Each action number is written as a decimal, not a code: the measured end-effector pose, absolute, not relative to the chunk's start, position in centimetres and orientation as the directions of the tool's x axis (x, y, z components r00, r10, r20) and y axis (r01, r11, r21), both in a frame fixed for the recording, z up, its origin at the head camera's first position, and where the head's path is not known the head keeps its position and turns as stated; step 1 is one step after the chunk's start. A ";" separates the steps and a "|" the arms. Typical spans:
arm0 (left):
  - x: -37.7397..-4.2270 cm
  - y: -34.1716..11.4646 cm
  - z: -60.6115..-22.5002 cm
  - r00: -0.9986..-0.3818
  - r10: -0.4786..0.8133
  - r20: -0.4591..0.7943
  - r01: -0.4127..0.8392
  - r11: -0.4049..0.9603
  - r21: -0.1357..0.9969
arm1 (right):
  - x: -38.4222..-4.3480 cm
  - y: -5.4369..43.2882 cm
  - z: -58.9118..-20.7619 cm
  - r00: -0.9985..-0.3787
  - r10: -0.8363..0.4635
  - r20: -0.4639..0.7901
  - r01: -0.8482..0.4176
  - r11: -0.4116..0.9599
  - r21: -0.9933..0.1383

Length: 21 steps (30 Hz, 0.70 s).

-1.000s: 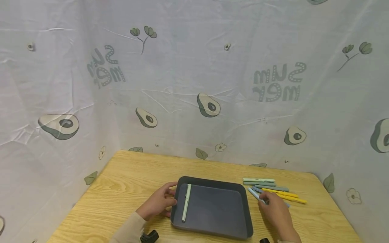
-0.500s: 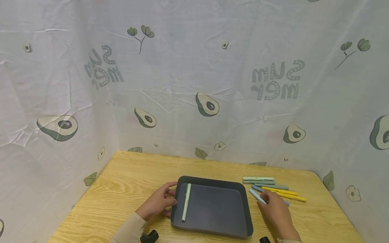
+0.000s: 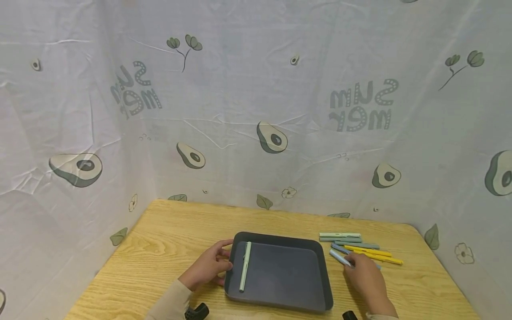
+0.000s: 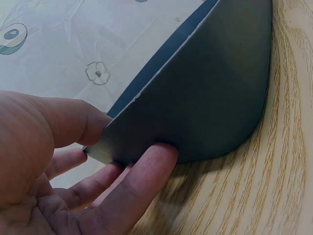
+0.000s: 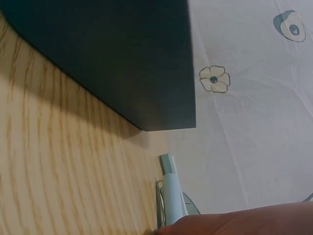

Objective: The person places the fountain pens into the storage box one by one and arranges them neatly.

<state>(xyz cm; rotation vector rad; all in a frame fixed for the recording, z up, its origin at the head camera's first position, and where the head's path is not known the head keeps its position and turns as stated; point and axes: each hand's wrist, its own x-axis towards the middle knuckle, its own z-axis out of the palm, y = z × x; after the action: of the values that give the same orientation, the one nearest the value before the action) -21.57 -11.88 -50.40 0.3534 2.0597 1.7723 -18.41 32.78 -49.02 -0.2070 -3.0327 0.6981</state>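
A dark grey tray [image 3: 280, 280] lies on the wooden table with a pale green pen [image 3: 245, 266] along its left side. My left hand [image 3: 208, 266] holds the tray's left wall; in the left wrist view the thumb is at the rim and fingertips [image 4: 159, 156] press the outer wall low down. Right of the tray, my right hand [image 3: 364, 273] pinches a light blue pen [image 3: 339, 256], which points up and left from the fingers. In the right wrist view a light blue pen [image 5: 172, 198] with a clip shows beyond the hand, its lower end hidden.
Behind the right hand lie several more pens: a pale green pen [image 3: 340, 235], dull green ones, a blue pen [image 3: 339, 248] and yellow pens [image 3: 380, 256]. The table [image 3: 176, 231] meets a white printed curtain [image 3: 240, 89] at its back and sides.
My right hand, with the light blue pen, has shifted slightly to the right. My left hand and the tray stay put. The head view has turned a little.
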 end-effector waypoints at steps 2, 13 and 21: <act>-21.5 -11.9 -50.4 -0.889 0.439 -0.131 -0.064 0.164 0.984 | -18.4 32.8 -49.0 -0.991 0.133 -0.002 0.121 0.898 -0.424; -21.5 -11.8 -50.3 -0.891 0.433 -0.138 -0.071 0.168 0.983 | -17.7 32.3 -47.3 -0.982 0.189 0.011 0.166 0.891 -0.423; -21.4 -11.9 -50.3 -0.892 0.434 -0.129 -0.059 0.171 0.983 | -17.1 31.0 -44.8 -0.965 0.225 0.134 0.133 0.862 -0.489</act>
<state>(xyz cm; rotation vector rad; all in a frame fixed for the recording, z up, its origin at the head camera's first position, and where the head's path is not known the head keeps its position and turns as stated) -21.41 -11.85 -50.27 0.3547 2.0737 1.7690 -17.11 30.99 -44.82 -0.2766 -2.8496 0.7293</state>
